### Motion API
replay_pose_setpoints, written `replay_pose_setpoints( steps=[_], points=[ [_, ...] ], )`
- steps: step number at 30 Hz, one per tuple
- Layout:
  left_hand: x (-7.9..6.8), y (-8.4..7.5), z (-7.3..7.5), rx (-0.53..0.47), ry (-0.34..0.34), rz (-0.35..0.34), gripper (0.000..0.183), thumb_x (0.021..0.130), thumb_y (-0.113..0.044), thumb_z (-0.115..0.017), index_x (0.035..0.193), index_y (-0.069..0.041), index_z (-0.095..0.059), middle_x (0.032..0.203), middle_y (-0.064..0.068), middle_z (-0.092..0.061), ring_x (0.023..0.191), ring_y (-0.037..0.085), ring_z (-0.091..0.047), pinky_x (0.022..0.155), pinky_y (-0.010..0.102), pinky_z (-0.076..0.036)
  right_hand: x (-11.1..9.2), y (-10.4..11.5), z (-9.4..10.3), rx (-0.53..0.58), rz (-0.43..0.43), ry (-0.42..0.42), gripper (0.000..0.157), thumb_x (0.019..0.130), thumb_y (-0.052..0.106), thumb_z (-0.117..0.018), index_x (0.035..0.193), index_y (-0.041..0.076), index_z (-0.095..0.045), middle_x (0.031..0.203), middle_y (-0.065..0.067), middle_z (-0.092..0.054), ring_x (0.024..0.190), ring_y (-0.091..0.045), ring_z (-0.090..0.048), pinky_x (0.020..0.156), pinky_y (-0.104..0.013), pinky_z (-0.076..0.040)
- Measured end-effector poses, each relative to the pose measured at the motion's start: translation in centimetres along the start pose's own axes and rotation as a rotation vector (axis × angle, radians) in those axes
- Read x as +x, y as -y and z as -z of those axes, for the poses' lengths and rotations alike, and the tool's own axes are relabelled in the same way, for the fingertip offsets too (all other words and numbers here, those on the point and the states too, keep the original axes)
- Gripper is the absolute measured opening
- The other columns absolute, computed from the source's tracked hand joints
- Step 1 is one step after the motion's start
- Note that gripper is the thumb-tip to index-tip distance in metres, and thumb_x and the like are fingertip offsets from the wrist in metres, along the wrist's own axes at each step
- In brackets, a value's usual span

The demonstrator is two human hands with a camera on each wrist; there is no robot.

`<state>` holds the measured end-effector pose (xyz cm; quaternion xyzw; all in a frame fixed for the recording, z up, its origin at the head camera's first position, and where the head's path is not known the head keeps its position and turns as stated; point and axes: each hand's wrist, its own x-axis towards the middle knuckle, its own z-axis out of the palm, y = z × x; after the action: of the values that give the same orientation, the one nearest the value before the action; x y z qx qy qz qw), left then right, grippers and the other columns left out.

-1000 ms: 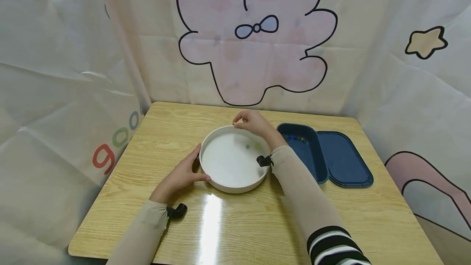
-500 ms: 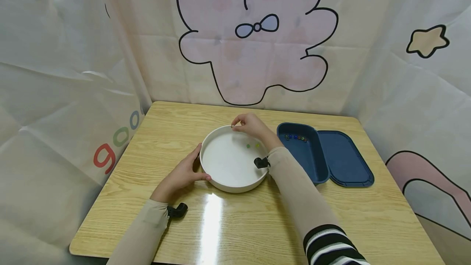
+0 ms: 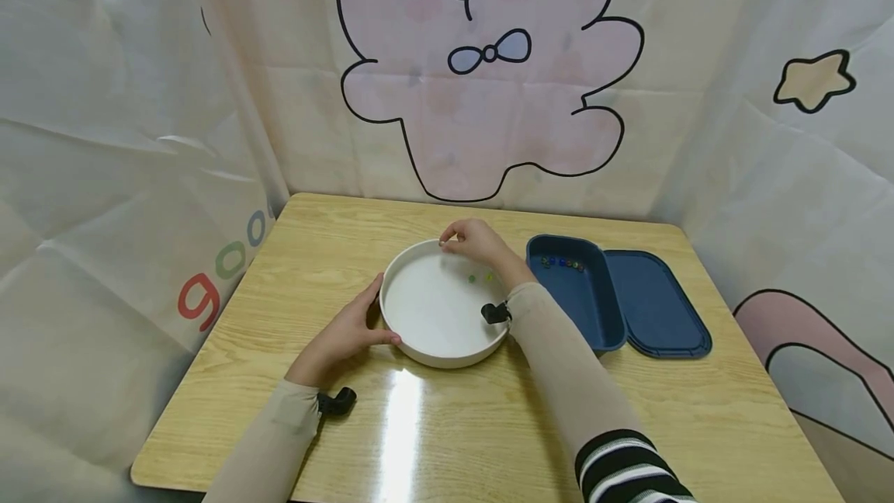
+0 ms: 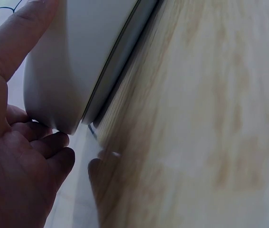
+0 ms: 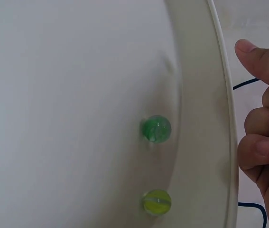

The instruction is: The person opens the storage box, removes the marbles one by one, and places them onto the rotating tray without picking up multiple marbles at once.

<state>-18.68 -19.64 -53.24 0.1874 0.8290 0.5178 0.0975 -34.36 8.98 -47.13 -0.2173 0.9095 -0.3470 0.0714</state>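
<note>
A round white tray (image 3: pixel 436 309) with a low wall stands on the table. My left hand (image 3: pixel 349 330) grips its left side, thumb at the near rim and fingers against the outer wall. At the far rim, my right hand (image 3: pixel 476 243) pinches a tiny thing that looks like a marble between thumb and forefinger; the fingertips mostly hide it. In the right wrist view, the thumb (image 5: pixel 262 61) and curled fingers show just outside the rim. A green marble (image 5: pixel 156 128) and a yellow marble (image 5: pixel 157 202) lie inside the tray near its wall.
A dark blue box (image 3: pixel 587 309) stands right of the tray, with several coloured marbles (image 3: pixel 563 263) along its far end. Its blue lid (image 3: pixel 656 305) lies beside it on the wooden table (image 3: pixel 335 254). Printed curtains surround the table.
My right hand has lowered slightly at the far rim, and its forearm has shifted a little left, uncovering more marbles in the blue box. The left hand keeps its hold on the tray.
</note>
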Motion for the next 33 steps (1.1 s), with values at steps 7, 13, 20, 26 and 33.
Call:
replay_pose_setpoints(
  steps=[7, 13, 20, 26, 33],
  points=[
    [-0.1, 0.2, -0.2, -0.014, -0.007, 0.015, 0.131, 0.074, -0.040, -0.092, 0.167, -0.019, -0.002, 0.173, 0.001, -0.005, 0.158, 0.022, -0.006, 0.127, 0.051, -0.013, -0.1, 0.3, 0.3, -0.047, 0.010, -0.003, 0.020, 0.093, 0.028, -0.076, 0.111, 0.019, -0.077, 0.072, 0.001, -0.043, 0.076, -0.019, -0.045, 0.067, -0.032, -0.037],
    [-0.2, -0.1, -0.3, 0.034, -0.013, 0.012, 0.129, 0.075, -0.039, -0.091, 0.167, -0.016, -0.003, 0.173, 0.008, -0.007, 0.158, 0.028, -0.007, 0.126, 0.055, -0.014, -0.6, 0.8, 1.4, -0.049, 0.025, -0.017, 0.025, 0.096, 0.028, -0.075, 0.118, 0.017, -0.076, 0.074, -0.001, -0.043, 0.076, -0.020, -0.044, 0.068, -0.034, -0.037],
    [-0.4, -0.3, -0.3, 0.017, -0.026, 0.013, 0.129, 0.074, -0.039, -0.091, 0.167, -0.019, -0.004, 0.173, 0.007, -0.007, 0.158, 0.027, -0.008, 0.126, 0.054, -0.014, -1.6, 1.3, 3.3, -0.060, 0.078, -0.049, 0.023, 0.099, 0.033, -0.071, 0.119, 0.024, -0.074, 0.068, 0.000, -0.043, 0.061, -0.018, -0.038, 0.056, -0.032, -0.035],
    [-0.7, 0.3, -1.1, 0.006, 0.009, 0.035, 0.132, 0.072, -0.045, -0.091, 0.167, -0.014, -0.004, 0.173, 0.004, -0.007, 0.158, 0.025, -0.006, 0.126, 0.051, -0.014, -4.2, 0.6, 5.1, -0.051, 0.070, -0.091, 0.025, 0.099, 0.033, -0.071, 0.120, 0.020, -0.074, 0.064, -0.001, -0.041, 0.058, -0.020, -0.036, 0.053, -0.033, -0.035],
    [-0.3, 0.1, -0.4, -0.002, -0.017, 0.025, 0.129, 0.074, -0.037, -0.093, 0.167, -0.022, -0.004, 0.172, 0.001, -0.008, 0.158, 0.022, -0.007, 0.127, 0.050, -0.013, -5.8, -1.3, 7.6, -0.037, 0.022, -0.158, 0.030, 0.099, 0.037, -0.070, 0.123, 0.020, -0.073, 0.066, -0.003, -0.038, 0.057, -0.021, -0.032, 0.054, -0.035, -0.033]
  ],
)
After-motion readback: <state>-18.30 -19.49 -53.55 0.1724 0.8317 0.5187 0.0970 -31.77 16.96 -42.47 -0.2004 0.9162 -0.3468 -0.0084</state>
